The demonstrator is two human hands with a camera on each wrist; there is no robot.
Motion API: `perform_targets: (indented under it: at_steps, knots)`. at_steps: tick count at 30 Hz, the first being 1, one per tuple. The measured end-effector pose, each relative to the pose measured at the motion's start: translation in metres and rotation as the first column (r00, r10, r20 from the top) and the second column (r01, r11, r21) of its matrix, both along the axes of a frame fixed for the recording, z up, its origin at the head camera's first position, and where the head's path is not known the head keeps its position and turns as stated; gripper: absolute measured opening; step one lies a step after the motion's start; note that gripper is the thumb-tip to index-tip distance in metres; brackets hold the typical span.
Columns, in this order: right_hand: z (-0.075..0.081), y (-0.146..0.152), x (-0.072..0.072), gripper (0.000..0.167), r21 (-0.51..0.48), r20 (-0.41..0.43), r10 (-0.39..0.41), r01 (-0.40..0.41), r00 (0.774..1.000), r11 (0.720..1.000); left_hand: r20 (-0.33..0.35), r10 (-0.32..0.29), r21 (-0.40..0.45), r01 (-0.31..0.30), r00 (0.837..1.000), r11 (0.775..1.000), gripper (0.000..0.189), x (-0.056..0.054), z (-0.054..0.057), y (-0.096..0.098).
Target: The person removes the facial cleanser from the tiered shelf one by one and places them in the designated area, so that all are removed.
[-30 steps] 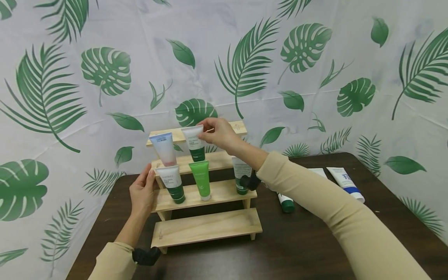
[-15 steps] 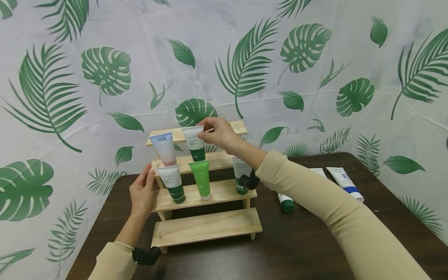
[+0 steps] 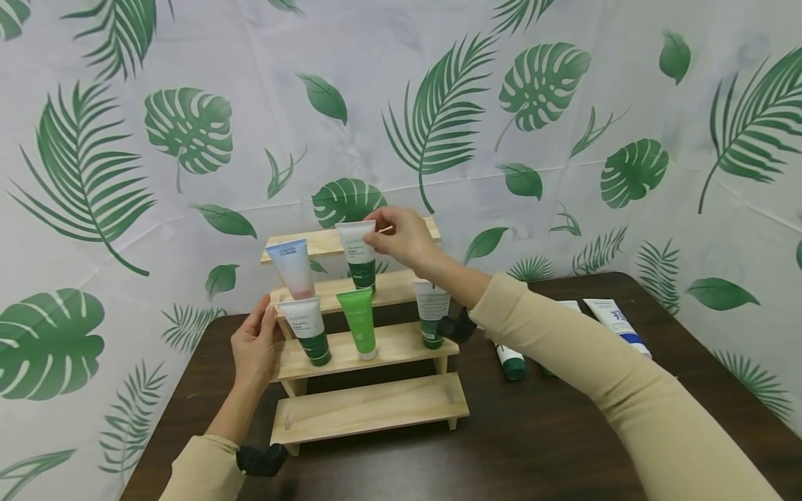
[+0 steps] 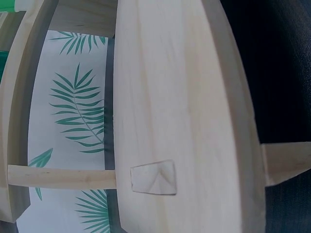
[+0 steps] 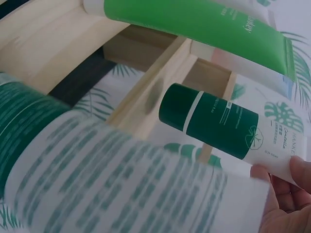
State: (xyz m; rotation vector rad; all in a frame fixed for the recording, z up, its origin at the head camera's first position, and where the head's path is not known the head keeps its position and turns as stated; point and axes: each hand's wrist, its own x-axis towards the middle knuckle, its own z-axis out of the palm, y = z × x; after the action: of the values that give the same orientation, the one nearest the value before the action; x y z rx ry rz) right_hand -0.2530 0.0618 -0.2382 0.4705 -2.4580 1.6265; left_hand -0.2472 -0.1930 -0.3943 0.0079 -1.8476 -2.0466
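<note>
In the head view my right hand (image 3: 404, 240) pinches the top corner of a white tube with a dark green lower part (image 3: 358, 256), upright over the third step of the wooden stand (image 3: 370, 407). The right wrist view shows the same tube's green cap end (image 5: 175, 109) close over a shelf board. My left hand (image 3: 255, 348) grips the left end of the stand at its middle levels. A blue-pink tube (image 3: 292, 268) stands left of the held one. One step lower stand a white-and-green tube (image 3: 305, 330), a bright green tube (image 3: 359, 322) and another white-and-green tube (image 3: 431, 313).
On the dark table (image 3: 532, 431), right of the stand, lie several tubes, among them a white one with a blue band (image 3: 617, 323) and one with a green cap (image 3: 512, 363). A leaf-patterned cloth (image 3: 438, 104) hangs behind.
My right hand has shifted slightly to the right with the white-and-green tube. The left hand and the standing tubes have kept their places.
</note>
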Motion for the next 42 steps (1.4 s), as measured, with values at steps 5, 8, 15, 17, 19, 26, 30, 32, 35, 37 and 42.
perform_targets:
  at_steps: [5,8,15,17,19,26,30,32,35,37,42]
  knots:
    - [0.003,0.013,0.006,0.021,-0.015,-0.017,-0.031,0.031,0.999,0.999,0.0,0.002,-0.008,-0.002,1.0,1.0,0.044,0.0,0.0,0.001]
    - [0.007,0.022,0.009,0.022,-0.031,-0.029,-0.045,0.044,0.999,0.999,0.006,-0.001,-0.015,0.001,1.0,1.0,0.044,0.001,0.0,0.001]
    - [0.013,0.05,0.016,0.022,-0.074,-0.061,-0.091,0.087,0.994,0.993,-0.001,-0.005,-0.002,0.005,1.0,1.0,0.045,0.001,0.0,0.002]
    - [0.014,0.06,0.017,0.023,-0.079,-0.071,-0.109,0.104,0.992,0.991,-0.004,-0.005,0.0,0.005,1.0,1.0,0.046,0.001,-0.001,0.002]
    - [0.015,0.069,0.017,0.025,-0.078,-0.074,-0.134,0.128,0.988,0.989,-0.002,-0.002,-0.004,0.002,1.0,1.0,0.046,0.0,-0.001,0.002]
    - [0.012,0.103,0.021,0.024,-0.111,-0.096,-0.229,0.218,0.969,0.97,0.007,0.003,-0.017,-0.003,1.0,1.0,0.046,-0.001,-0.002,0.002]
    - [0.008,0.123,0.024,0.024,-0.15,-0.105,-0.263,0.246,0.959,0.958,-0.002,-0.001,-0.011,0.001,1.0,1.0,0.046,0.0,-0.002,0.002]
    - [0.005,0.133,0.026,0.025,-0.156,-0.105,-0.279,0.261,0.955,0.953,-0.003,0.001,-0.018,-0.001,1.0,1.0,0.046,0.0,-0.001,0.001]
    - [0.001,0.148,0.029,0.028,-0.143,-0.108,-0.312,0.296,0.944,0.944,0.001,0.006,-0.037,-0.006,1.0,0.999,0.046,0.001,0.0,0.001]
    - [-0.002,0.158,0.031,0.028,-0.134,-0.103,-0.337,0.323,0.936,0.937,0.005,0.01,-0.047,-0.01,1.0,0.999,0.046,0.001,0.001,0.001]
    - [-0.013,0.179,0.036,0.028,-0.117,-0.074,-0.396,0.387,0.915,0.915,0.013,0.011,-0.042,-0.011,1.0,0.999,0.046,0.002,0.001,0.002]
